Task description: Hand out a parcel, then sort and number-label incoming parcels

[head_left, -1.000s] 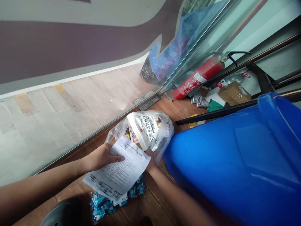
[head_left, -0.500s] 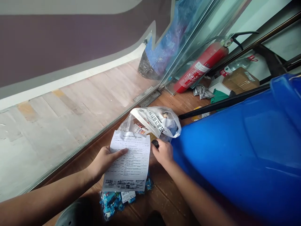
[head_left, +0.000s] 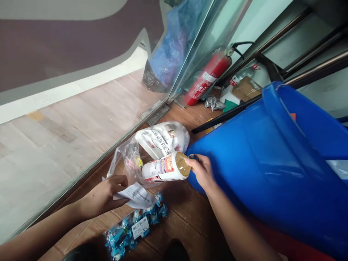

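My left hand (head_left: 104,195) is closed on a printed paper sheet (head_left: 137,195), folded down low over the wooden floor. My right hand (head_left: 201,170) grips a small dark object at its fingertips and touches the brown cap end of a white labelled canister (head_left: 163,168) lying on its side. Behind the canister lies a clear plastic bag (head_left: 157,141) holding white packets. A clear packet of blue-wrapped sweets (head_left: 133,228) with a barcode label lies on the floor below the paper.
A large blue plastic bin (head_left: 266,170) fills the right side. A glass wall (head_left: 81,108) runs along the left. At the back lie a red fire extinguisher (head_left: 206,78), a cardboard box (head_left: 246,88), crumpled foil and dark metal rails (head_left: 272,40).
My left hand lowered and folded the paper, which was held up flat before. A white canister has come out beside the bag at my right hand. The view swung left.
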A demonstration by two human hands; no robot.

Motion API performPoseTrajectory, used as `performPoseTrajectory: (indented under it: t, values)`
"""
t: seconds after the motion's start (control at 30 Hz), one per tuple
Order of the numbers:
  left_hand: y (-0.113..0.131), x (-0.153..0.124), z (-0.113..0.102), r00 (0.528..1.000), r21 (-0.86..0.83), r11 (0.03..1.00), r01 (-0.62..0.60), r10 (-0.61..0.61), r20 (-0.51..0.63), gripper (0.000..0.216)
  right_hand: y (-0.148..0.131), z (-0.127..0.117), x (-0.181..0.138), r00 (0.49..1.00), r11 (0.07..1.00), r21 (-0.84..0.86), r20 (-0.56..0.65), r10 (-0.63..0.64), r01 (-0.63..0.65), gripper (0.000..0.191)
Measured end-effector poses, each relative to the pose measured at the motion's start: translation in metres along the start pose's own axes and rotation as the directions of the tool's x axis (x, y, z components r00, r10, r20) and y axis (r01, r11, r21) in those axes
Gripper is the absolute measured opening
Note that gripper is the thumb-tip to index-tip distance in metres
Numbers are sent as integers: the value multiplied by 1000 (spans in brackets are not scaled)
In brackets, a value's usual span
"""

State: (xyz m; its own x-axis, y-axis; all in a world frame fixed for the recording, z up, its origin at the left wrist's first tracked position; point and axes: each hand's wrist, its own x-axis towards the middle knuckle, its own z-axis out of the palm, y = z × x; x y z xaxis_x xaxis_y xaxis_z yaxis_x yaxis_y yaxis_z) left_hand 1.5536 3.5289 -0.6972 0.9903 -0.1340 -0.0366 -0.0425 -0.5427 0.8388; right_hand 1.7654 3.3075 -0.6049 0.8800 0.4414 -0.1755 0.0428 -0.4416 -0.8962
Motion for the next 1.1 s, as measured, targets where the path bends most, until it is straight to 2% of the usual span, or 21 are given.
performPoseTrajectory:
  t: [0.07,0.13,0.23,0.33,0.4,0.47,0.5,0.57,0.63,0.7,0.77,0.9,0.97,1.03,1.1]
  values:
    - [-3,1,0,999,-105,994,38,-37,9,23,-6,-5,-4,994,975,202,-43,101,-90,39]
    - [-3,3,1,993,-248,964,100,-114,-43,26,-12,-6,-7,980,924,342,-41,196,-171,36]
    - [4,7,0,971,-437,890,131,-205,-125,19,-22,-5,-11,966,873,420,36,256,-247,35]
    - [20,11,-8,914,-659,707,256,-399,-73,20,-28,-4,-12,936,826,444,105,336,-346,36]
    - [30,12,-14,851,-756,558,341,-525,-4,31,-29,-5,-11,876,752,455,166,453,-476,41]
    - [36,12,-17,804,-837,417,353,-592,44,47,-27,-7,-8,796,682,415,250,551,-602,46]
    - [36,11,-16,780,-878,326,350,-620,81,55,-25,-8,-6,777,684,368,278,565,-630,48]
    - [32,6,-10,726,-939,116,324,-667,168,70,-21,-12,-3,796,778,207,294,529,-593,49]
    - [25,-1,0,684,-953,-43,298,-687,245,80,-17,-15,-1,878,909,-49,243,413,-414,50]
    - [20,-10,10,670,-951,-128,283,-683,291,85,-13,-17,-2,938,930,-294,198,285,-221,48]
    - [22,-16,18,659,-933,-196,303,-664,354,88,-8,-16,-3,962,919,-373,180,204,-126,41]
    - [42,-22,28,647,-897,-276,345,-623,440,77,3,-7,-5,986,980,-176,118,115,-93,29]
    - [53,-22,32,681,-881,-305,362,-559,473,69,8,-1,-4,986,989,-19,86,146,-145,29]
    - [59,-22,36,726,-857,-326,400,-457,513,66,12,5,-2,971,959,163,100,219,-233,28]
    - [62,-22,38,751,-840,-277,467,-377,542,67,17,10,0,960,913,298,130,250,-278,27]
